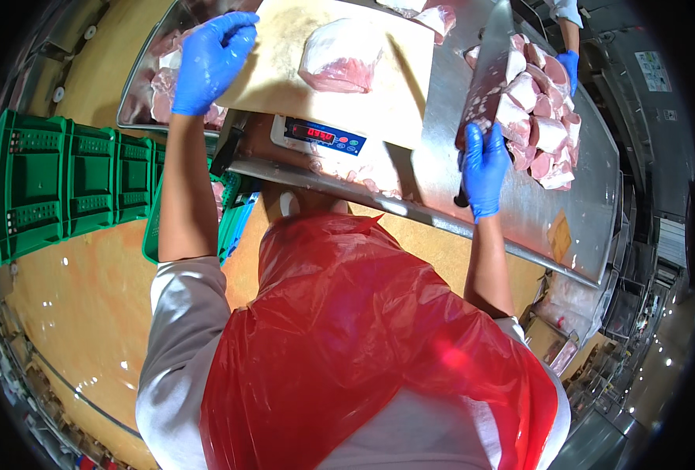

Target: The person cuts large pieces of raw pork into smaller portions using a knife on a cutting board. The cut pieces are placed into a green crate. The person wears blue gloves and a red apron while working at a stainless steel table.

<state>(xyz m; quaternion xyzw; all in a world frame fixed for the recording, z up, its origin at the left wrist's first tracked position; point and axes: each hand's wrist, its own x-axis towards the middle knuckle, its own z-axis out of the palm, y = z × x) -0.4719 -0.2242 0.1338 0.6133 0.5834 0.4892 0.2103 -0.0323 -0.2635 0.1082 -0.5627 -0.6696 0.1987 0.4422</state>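
Observation:
My right hand (484, 170), in a blue glove, is closed around the handle of a large knife (486, 82). Its wide blade points away from me and carries wet specks. Beside the blade, cut chunks of raw meat (547, 106) are heaped on the steel table. My left hand (213, 66), also gloved in blue, hovers by the left edge of a pale cutting board (277, 47). Its fingers extend to the right with nothing visible in them. A thick piece of meat (341, 59) rests on the board. Under the board's near edge sits a digital scale (320, 135).
A metal tray (132, 102) with meat pieces stands left of the board. Green crates (65, 184) are at the left. Across the table, another person's blue-gloved hand (570, 69) touches the meat heap. Scraps lie along the steel table's (535, 227) near edge.

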